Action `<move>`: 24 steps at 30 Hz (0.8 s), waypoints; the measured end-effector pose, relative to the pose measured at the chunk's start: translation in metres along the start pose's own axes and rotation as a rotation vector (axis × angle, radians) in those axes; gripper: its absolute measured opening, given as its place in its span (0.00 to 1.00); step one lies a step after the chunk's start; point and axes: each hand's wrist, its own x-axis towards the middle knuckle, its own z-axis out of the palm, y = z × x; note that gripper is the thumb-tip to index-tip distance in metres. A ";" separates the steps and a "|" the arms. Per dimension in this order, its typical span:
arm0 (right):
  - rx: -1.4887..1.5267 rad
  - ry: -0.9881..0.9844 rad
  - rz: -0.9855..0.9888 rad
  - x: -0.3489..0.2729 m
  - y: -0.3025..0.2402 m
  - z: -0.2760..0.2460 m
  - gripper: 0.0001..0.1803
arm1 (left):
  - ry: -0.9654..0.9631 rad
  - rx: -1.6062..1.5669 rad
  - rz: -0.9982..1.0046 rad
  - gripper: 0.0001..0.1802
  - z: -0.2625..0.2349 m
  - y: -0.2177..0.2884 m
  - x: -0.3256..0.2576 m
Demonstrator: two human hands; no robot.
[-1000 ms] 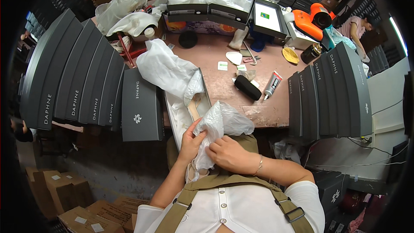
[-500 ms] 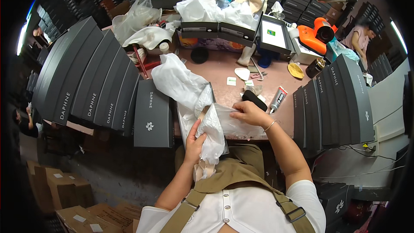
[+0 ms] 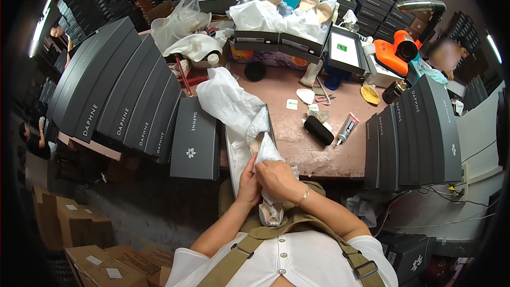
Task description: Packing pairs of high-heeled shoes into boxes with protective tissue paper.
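Note:
A silvery shoe, partly wrapped in white tissue paper, lies lengthwise over my lap and the near end of an open shoebox. My left hand grips its left side. Across the top, my right hand is closed on the tissue, fingers folded over it, close to my left fingers. My hands hide the middle of the shoe. Just beyond them, another silvery shoe shows in the box, and a loose white tissue sheet spills over the box's far end.
Dark grey shoeboxes stand in rows left and right; a closed one lies beside the open box. On the table are a black oblong object, a glue tube and an orange heat tool.
My right hand has moved left from the spread tissue at the right onto the shoe, folding the tissue over it. My left hand stays on the shoe.

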 end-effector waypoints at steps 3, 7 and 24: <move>-0.070 -0.131 -0.036 -0.017 -0.007 -0.016 0.10 | -0.176 -0.367 -0.233 0.36 -0.002 0.042 0.005; -0.229 -0.027 -0.127 -0.036 -0.021 -0.040 0.29 | -0.183 0.309 -0.104 0.41 -0.002 0.042 0.024; 0.164 -0.026 0.096 -0.040 0.002 -0.018 0.18 | -0.091 0.253 0.004 0.38 0.005 0.050 0.009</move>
